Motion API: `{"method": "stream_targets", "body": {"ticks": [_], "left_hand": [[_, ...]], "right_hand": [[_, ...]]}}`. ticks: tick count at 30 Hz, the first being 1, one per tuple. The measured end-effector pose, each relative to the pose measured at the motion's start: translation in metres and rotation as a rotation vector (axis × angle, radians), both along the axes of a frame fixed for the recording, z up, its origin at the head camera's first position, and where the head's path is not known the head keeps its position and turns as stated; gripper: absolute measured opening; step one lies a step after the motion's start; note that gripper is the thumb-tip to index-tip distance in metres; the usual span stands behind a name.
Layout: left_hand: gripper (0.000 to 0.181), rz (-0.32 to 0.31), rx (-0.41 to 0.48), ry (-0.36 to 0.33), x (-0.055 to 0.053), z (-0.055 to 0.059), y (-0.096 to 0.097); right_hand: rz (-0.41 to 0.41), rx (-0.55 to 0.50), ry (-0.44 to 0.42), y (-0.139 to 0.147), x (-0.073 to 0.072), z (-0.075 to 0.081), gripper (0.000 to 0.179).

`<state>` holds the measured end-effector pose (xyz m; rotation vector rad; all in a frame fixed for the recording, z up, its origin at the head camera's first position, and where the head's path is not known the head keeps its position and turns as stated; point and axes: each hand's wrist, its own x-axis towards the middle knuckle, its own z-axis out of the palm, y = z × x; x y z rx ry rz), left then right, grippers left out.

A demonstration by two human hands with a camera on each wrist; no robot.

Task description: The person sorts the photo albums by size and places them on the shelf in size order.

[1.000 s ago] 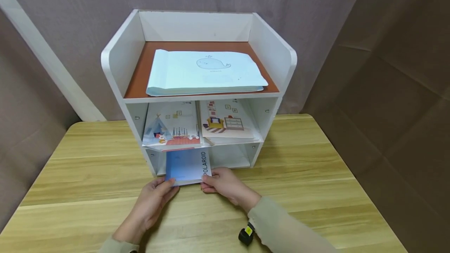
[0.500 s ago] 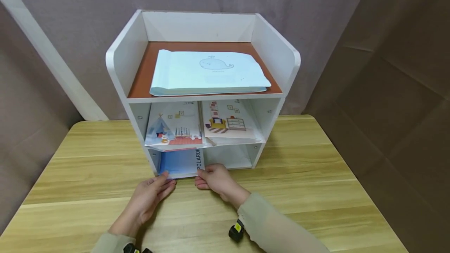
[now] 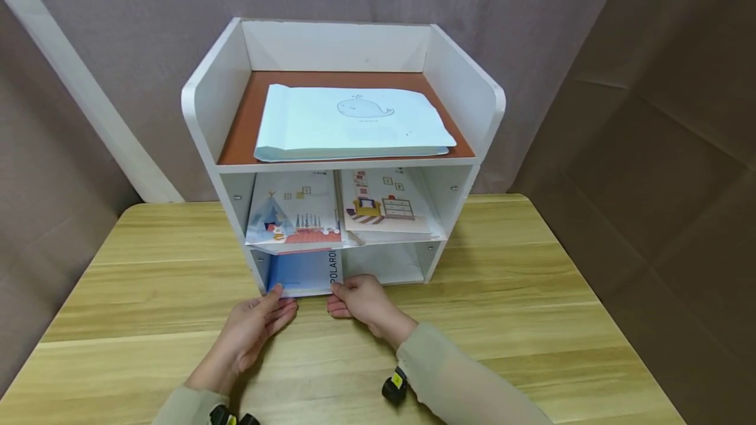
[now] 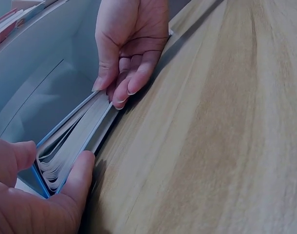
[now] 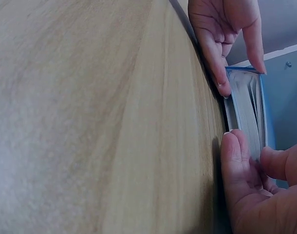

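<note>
A blue and white photo album (image 3: 304, 272) marked POLAROID lies flat in the left half of the bottom compartment, its front edge at the compartment's front. My left hand (image 3: 243, 333) pinches its left front corner, thumb on the cover and fingers underneath. At the right front corner my right hand (image 3: 367, 305) grips it the same way. The page edges of the album (image 4: 75, 139) face out between both hands in the left wrist view. Seen from the right wrist, the album (image 5: 248, 100) has its pages fanned slightly apart between the covers.
The white shelf unit (image 3: 198, 107) stands on a wooden table (image 3: 520, 320). On its brown top lies a pale album with a whale (image 3: 361, 108). The middle shelf holds a tent-picture book (image 3: 295, 212) and a book with furniture drawings (image 3: 384, 205).
The album has slid back and slightly left into the bottom compartment, with both hands following it. Over the last half second it has barely moved.
</note>
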<state>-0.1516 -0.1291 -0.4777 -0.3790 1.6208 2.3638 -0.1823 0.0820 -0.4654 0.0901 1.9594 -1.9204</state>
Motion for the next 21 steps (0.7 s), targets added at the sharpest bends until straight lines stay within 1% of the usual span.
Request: {"method": "stream_targets", "body": {"ticks": [4,8,10,11,12,14,15,18,21], "left_hand": [[0.055,-0.005,-0.016,-0.003,0.002,0.001,0.001],[0.057,-0.053,-0.065,-0.013,0.011,0.005,0.001],[0.056,-0.085,-0.11,-0.018,0.016,0.008,0.002],[0.054,-0.102,-0.143,-0.01,0.02,0.011,0.002],[0.052,-0.115,-0.187,0.004,0.022,0.013,0.003],[0.049,-0.129,-0.309,0.067,0.028,0.019,0.005],[0.049,-0.141,-0.397,0.118,0.031,0.022,0.005],[0.055,-0.163,-0.702,0.291,0.04,0.029,0.009],[0.067,-0.182,-1.03,0.475,0.047,0.032,0.014]], "right_hand": [[-0.001,0.02,-0.004,0.0,0.0,0.001,0.024],[0.014,0.087,0.001,0.003,0.003,0.003,0.029],[0.024,0.142,0.034,0.006,0.006,0.007,0.031],[0.034,0.192,0.068,0.009,0.007,0.009,0.032],[0.045,0.258,0.122,0.012,0.008,0.012,0.033],[0.056,0.41,0.255,0.018,0.012,0.017,0.035],[0.06,0.487,0.327,0.021,0.014,0.019,0.037],[0.064,0.717,0.506,0.031,0.02,0.024,0.045],[0.096,0.873,0.627,0.039,0.028,0.026,0.055]]}}
